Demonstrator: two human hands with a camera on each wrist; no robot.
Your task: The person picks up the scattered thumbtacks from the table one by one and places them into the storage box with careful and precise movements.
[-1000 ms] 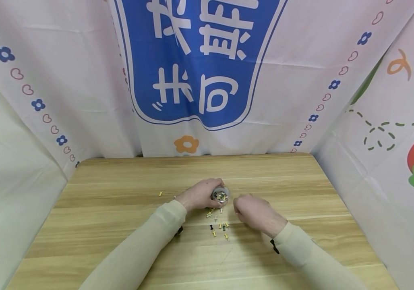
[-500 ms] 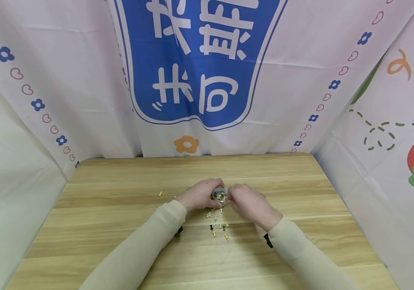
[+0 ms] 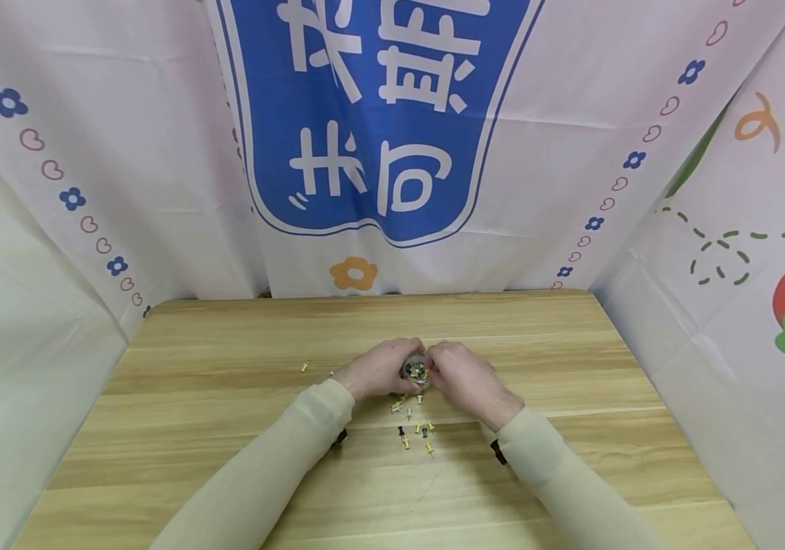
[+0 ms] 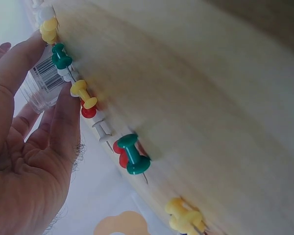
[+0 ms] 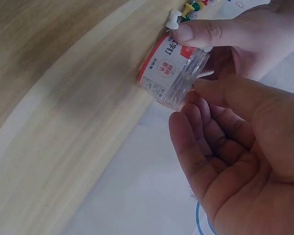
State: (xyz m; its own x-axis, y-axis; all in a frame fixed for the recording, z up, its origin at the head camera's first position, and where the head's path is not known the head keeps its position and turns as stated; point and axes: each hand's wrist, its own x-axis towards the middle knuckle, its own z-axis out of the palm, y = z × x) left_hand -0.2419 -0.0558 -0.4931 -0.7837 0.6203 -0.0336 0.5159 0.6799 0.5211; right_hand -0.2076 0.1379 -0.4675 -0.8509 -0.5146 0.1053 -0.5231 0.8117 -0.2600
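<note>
"Looking down at the wooden table (image 3: 159,435), where do we find the left hand (image 3: 379,370)?"

"Near its middle, we see it reaching in from the left, back of the hand up, fingers and thumb clamped around a small clear jar (image 3: 408,380) with a red-and-white label (image 5: 162,68). The jar's mouth faces up, and we can make out pushpins inside."

"And the right hand (image 3: 468,383)?"

"We see it angled in from the right, its thumb and nearest fingertip close together at the jar's rim, the other fingers loosely bent. We cannot tell whether they pinch anything."

"What lies nearby?"

"We count several loose pins (image 3: 430,449), yellow, white and dark, on the person's side of the jar. One yellow pin (image 3: 305,367) lies well apart, left of the left hand."
</note>
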